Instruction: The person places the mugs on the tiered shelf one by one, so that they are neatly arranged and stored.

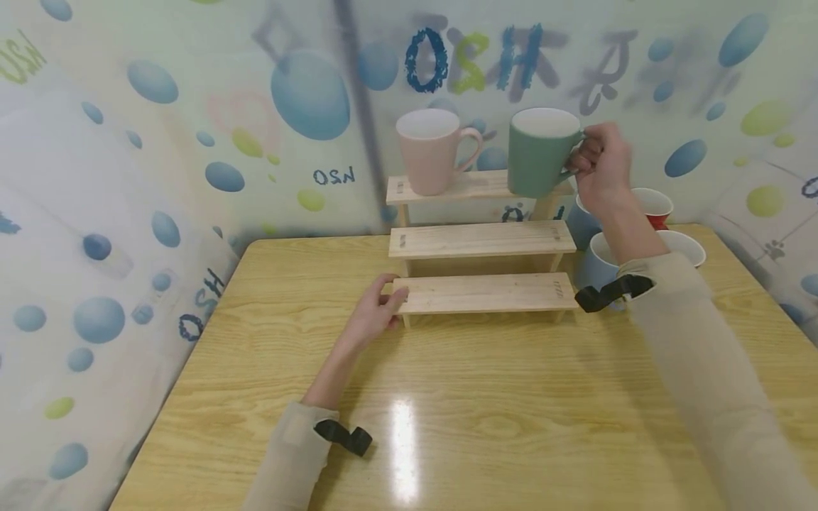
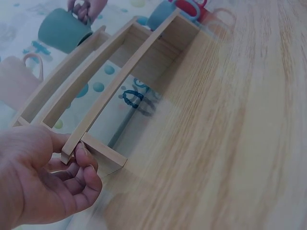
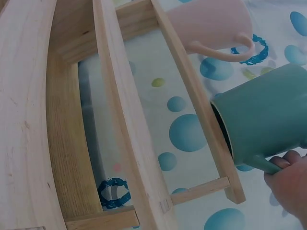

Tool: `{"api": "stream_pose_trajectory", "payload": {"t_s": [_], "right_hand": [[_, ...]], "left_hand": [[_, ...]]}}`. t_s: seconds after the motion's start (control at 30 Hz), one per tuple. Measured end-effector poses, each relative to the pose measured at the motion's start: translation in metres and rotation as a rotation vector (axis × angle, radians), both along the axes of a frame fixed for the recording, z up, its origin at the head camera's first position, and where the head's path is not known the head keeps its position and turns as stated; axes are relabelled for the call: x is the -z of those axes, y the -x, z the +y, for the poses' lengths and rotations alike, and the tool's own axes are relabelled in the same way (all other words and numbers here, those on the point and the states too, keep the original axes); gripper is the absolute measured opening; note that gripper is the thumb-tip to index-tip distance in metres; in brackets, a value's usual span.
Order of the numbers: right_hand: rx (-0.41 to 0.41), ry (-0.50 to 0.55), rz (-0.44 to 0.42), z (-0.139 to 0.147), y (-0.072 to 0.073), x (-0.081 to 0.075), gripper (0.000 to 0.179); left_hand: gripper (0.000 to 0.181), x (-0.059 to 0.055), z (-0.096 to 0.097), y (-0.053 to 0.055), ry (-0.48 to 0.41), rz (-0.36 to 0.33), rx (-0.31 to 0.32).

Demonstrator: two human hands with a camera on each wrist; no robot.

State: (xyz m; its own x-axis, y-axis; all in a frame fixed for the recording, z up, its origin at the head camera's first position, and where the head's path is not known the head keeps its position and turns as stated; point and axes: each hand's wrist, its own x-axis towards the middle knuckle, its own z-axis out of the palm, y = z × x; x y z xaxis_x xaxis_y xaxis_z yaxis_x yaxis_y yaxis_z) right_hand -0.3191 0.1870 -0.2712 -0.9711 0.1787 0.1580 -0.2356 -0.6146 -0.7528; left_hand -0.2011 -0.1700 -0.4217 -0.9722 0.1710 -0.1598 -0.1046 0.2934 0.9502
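Observation:
A three-tier wooden rack (image 1: 482,240) stands on the table. On its top shelf, at the left, sits a pink mug (image 1: 429,152) with its handle to the right. A green mug (image 1: 540,152) is upright at the top shelf's right end; my right hand (image 1: 603,167) grips its handle, also seen in the right wrist view, where the green mug (image 3: 268,115) meets the shelf edge. My left hand (image 1: 375,309) pinches the left end of the lowest shelf; the left wrist view shows thumb and fingers around that board (image 2: 117,86).
Right of the rack, partly behind my right arm, stand several mugs: a light blue mug (image 1: 601,255), a darker blue mug (image 1: 581,226), a red mug with a white inside (image 1: 653,204) and a white-rimmed mug (image 1: 686,247). A patterned cloth wall (image 1: 307,177) rises behind the table.

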Motion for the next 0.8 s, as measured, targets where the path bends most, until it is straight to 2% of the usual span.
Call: {"api": "stream_pose_trajectory", "payload": {"t_s": [0.23,0.43,0.53,0.8], "right_hand": [[-0.011,-0.046,0.009,-0.002,0.010,0.003,0.045],[-0.035,-0.046,0.016,-0.005,0.021,0.003,0.045],[-0.036,-0.049,0.015,-0.007,0.026,0.002,0.044],[-0.037,-0.044,0.017,-0.007,0.032,0.000,0.044]], "left_hand": [[0.057,-0.002,0.002,-0.001,-0.018,0.005,0.020],[0.054,-0.002,0.001,-0.002,-0.007,0.021,0.011],[0.056,-0.003,0.001,-0.002,0.001,0.007,0.013],[0.059,-0.001,0.001,-0.002,-0.009,0.015,0.009]]}}
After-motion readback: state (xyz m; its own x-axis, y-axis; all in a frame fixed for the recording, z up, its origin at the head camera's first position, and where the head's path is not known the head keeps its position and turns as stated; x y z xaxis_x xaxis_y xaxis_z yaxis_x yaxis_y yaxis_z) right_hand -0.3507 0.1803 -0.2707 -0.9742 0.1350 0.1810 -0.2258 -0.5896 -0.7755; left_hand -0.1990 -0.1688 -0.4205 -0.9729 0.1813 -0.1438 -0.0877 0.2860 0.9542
